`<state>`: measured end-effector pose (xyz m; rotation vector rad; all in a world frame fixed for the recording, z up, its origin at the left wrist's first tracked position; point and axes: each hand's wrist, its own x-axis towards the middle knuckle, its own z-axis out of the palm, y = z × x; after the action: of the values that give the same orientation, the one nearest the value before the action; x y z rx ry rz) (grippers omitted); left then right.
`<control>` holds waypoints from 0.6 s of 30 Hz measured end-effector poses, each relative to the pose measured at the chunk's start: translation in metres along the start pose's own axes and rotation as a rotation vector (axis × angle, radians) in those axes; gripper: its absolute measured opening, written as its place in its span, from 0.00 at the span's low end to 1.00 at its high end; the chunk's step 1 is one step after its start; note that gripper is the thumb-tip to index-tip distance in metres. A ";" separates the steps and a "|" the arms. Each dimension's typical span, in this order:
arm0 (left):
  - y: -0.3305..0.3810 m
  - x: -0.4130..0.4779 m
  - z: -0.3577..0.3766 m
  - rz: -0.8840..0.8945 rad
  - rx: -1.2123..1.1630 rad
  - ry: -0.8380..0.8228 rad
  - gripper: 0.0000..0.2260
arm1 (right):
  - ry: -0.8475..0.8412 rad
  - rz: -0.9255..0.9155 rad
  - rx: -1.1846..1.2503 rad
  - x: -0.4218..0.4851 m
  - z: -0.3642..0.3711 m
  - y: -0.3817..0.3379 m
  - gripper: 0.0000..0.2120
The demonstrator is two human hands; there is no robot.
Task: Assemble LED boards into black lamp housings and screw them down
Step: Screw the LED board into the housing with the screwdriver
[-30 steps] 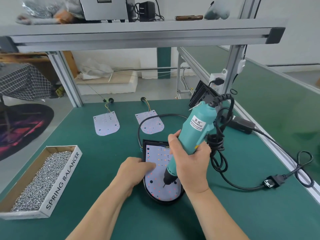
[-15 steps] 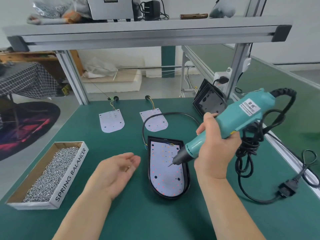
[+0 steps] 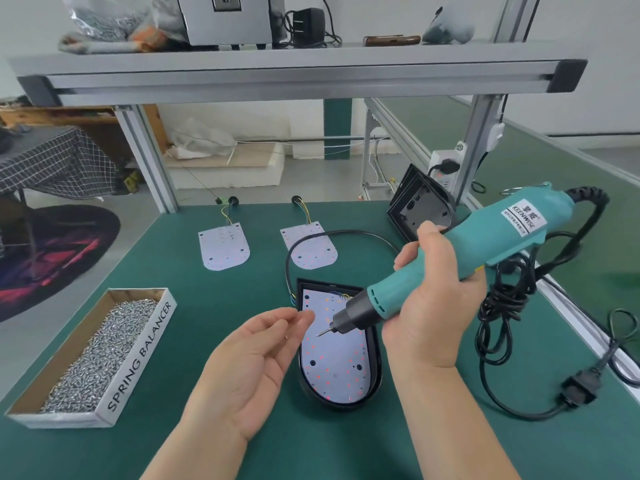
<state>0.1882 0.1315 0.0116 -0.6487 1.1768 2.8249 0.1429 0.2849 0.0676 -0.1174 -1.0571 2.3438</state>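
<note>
Left hand (image 3: 249,358) has curled toward the screwdriver (image 3: 502,237); anything pinched is indistinct.

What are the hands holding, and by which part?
Right hand grips the teal electric screwdriver around its lower barrel. Left hand: fingers curled, anything held is too small to tell.

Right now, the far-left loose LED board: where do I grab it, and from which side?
I'd pinch the LED board across its two straight side edges, coming from above near the rounded end. It lies flat on the green mat, and its wires leave the far straight edge, so stay clear of that end.
</note>
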 end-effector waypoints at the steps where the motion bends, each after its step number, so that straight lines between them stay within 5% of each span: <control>1: 0.000 0.000 -0.001 -0.014 -0.007 -0.009 0.10 | -0.001 0.004 0.005 -0.001 0.000 0.000 0.14; 9: -0.002 -0.004 0.000 -0.007 0.019 -0.074 0.19 | -0.012 0.009 0.012 -0.003 0.002 0.000 0.14; 18: -0.010 -0.008 0.006 0.056 0.103 0.040 0.05 | 0.006 0.052 0.012 -0.002 -0.002 0.000 0.11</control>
<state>0.1952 0.1439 0.0121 -0.6798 1.3570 2.7858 0.1455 0.2850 0.0660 -0.1483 -1.0487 2.3945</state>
